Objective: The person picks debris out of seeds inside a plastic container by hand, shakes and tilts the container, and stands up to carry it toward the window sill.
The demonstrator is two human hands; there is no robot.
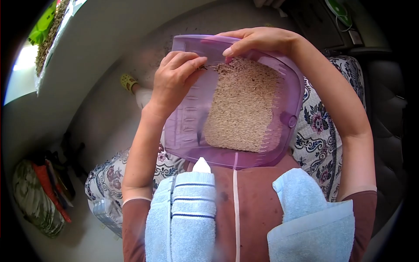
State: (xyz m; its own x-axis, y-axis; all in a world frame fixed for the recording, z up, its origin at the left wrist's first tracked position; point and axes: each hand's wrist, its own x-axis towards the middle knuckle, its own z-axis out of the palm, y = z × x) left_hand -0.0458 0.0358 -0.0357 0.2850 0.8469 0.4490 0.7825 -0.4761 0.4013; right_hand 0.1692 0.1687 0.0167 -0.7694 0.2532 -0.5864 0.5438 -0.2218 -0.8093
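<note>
A purple translucent plastic tray [187,100] rests over my lap, its near edge against my brown top. Spread across it lies a bed of pale tan grain [242,109], with darker bits mixed in along the far side. My right hand [262,41] grips the tray's far rim, thumb over the inside and fingers on the outer side. Over the far left part of the tray, my left hand [175,76] has thumb and fingertips pinched together beside some small dark bits [201,67]. What the pinch holds, if anything, is too small to name.
Light blue towels [192,218] hang over my front. I sit on a flower-patterned cover [321,131]. A yellow clog [128,82] is on the floor at left. Near the window stands a white-edged container of grain [52,39]. Bags [39,196] lie lower left.
</note>
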